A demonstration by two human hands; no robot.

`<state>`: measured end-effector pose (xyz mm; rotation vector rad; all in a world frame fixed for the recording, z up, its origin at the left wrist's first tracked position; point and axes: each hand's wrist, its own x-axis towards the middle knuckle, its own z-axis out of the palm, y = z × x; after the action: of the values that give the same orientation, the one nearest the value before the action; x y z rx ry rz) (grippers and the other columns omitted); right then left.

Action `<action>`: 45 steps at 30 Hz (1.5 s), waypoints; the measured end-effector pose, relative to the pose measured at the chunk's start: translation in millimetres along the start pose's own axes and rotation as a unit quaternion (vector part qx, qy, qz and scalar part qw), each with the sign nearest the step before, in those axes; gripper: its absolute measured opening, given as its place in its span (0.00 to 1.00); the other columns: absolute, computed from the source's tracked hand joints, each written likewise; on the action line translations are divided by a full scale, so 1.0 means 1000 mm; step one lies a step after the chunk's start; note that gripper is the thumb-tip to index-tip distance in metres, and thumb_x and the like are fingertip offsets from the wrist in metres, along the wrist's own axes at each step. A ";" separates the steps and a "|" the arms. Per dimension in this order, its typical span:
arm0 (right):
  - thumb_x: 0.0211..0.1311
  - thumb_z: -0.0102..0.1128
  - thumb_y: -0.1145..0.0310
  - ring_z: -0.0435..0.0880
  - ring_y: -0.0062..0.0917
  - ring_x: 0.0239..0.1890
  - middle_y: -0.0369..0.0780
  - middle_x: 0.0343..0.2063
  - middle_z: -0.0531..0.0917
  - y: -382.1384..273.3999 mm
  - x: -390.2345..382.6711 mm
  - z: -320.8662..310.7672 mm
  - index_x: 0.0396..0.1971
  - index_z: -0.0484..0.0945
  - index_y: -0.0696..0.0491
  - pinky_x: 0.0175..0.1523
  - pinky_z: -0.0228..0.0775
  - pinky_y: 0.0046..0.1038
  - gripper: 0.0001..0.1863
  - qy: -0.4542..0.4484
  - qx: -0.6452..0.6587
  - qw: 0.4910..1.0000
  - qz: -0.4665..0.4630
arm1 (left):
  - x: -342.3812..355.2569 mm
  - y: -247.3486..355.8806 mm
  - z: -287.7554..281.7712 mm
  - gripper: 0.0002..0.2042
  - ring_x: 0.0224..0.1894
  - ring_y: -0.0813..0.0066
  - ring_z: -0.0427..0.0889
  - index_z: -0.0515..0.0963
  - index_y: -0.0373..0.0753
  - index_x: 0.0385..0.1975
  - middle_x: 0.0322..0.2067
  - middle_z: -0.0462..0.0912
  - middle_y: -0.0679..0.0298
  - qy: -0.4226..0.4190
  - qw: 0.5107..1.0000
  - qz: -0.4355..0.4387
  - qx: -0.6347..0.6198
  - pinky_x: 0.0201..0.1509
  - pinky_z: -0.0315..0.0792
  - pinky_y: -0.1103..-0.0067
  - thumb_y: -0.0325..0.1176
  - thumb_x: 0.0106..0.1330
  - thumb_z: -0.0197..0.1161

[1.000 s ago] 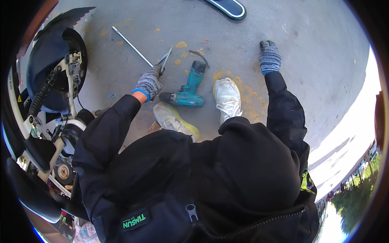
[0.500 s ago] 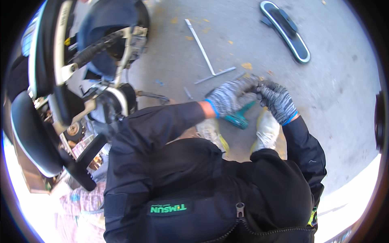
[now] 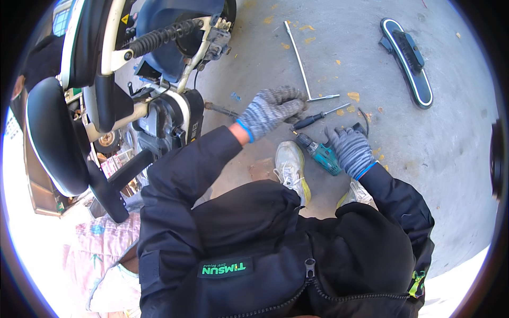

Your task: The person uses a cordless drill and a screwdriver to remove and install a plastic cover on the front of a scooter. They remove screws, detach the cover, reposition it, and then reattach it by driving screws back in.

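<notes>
My left hand (image 3: pixel 273 112), in a grey knitted glove with a blue cuff, is raised over the floor, its fingertips pressed together. Whatever they pinch, if anything, is too small to make out. Lower and to the right, my gloved right hand (image 3: pixel 354 151) is curled over the handle of a teal cordless drill (image 3: pixel 322 155). The drill's chuck points toward the left hand; its handle is mostly hidden, with a dark end showing past the fingers. A screwdriver (image 3: pixel 310 121) with a dark handle lies between the hands. Beyond it rests a long T-shaped wrench (image 3: pixel 298 59).
An electric scooter (image 3: pixel 172 114) with black padded seats and a coil spring stands at left. A long black panel with a pale rim (image 3: pixel 411 66) lies far right. My shoe (image 3: pixel 290 169) is just below the drill. A quilted pink cloth (image 3: pixel 101 241) hangs lower left.
My hands were together in front of me and have separated. The left went left; the right came down onto the drill. The view has shifted, so the scooter and floor items appear further right.
</notes>
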<state>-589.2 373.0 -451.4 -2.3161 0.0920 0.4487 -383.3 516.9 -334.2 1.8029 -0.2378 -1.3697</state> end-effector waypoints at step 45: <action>0.47 0.70 0.69 0.82 0.29 0.32 0.42 0.38 0.81 -0.086 0.078 -0.085 0.50 0.76 0.58 0.37 0.76 0.32 0.26 0.029 0.765 0.642 -0.053 | -0.035 0.060 -0.095 0.21 0.58 0.56 0.78 0.65 0.29 0.62 0.59 0.72 0.44 0.105 0.879 0.243 -0.397 0.55 0.81 0.71 0.34 0.74 0.50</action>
<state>-474.2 379.6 -364.5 -0.6072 0.2456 0.0789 -295.0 547.4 -262.8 1.0732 0.0073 -0.7312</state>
